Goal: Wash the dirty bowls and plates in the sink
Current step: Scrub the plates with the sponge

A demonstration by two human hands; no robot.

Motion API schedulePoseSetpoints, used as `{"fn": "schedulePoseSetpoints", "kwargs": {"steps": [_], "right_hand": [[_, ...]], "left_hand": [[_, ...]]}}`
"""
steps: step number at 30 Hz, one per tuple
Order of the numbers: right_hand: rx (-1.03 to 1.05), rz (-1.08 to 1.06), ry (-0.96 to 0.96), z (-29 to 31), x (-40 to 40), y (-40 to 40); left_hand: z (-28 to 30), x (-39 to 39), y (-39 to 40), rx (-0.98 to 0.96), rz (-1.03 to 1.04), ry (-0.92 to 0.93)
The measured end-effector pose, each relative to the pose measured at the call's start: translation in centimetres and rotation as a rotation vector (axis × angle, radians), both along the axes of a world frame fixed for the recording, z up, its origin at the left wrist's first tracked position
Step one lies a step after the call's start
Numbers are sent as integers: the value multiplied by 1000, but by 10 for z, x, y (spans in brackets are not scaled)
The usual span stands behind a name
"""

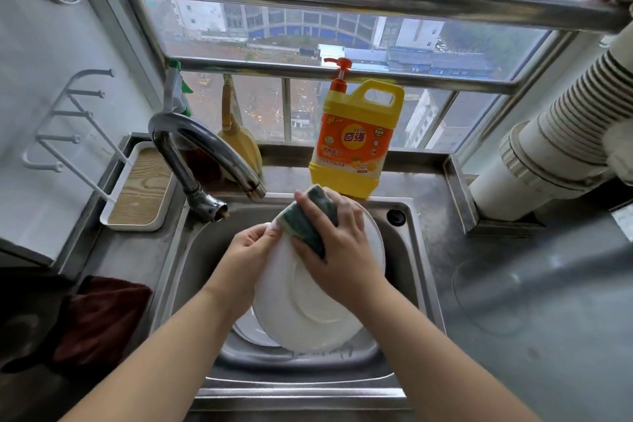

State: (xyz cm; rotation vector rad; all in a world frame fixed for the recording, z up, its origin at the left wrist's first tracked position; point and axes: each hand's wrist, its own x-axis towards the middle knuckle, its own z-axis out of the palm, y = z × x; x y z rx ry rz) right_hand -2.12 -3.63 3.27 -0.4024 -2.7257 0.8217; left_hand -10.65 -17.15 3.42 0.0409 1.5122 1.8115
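- Steel sink [404, 250], one basin; one curved tap [205, 151] at its left.
- Left hand [246, 250] pinches the rim of one white plate [308, 312], tilted above the basin.
- Second white dish [250, 329] lies beneath it.
- Right hand [342, 243] curls around one green sponge [310, 223], pressed on the plate.
- One yellow detergent bottle [356, 140] behind.

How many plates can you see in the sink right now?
2. One white plate is held tilted in the left hand while the right hand scrubs it; a second plate peeks out beneath it. More may be hidden underneath.
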Motion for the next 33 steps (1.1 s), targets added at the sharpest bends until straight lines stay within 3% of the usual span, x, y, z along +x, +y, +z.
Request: {"fn": "schedulePoseSetpoints", "kwargs": {"steps": [3, 7, 13, 19, 25, 33], "right_hand": [[39, -66, -39, -1, -6, 11], [-162, -320, -161, -2, -8, 44], [73, -1, 0, 10, -16, -10], [-220, -304, -226, 6, -23, 41], [-24, -23, -95, 11, -20, -21], [-473, -483, -243, -23, -4, 38]], "left_hand": [[-1, 8, -1, 11, 80, -8], [-1, 6, -7, 11, 148, 14], [-2, 13, -3, 76, 157, -48], [1, 10, -9, 82, 201, -22], [-3, 16, -7, 74, 182, -44], [0, 9, -15, 195, 340, -129]]}}
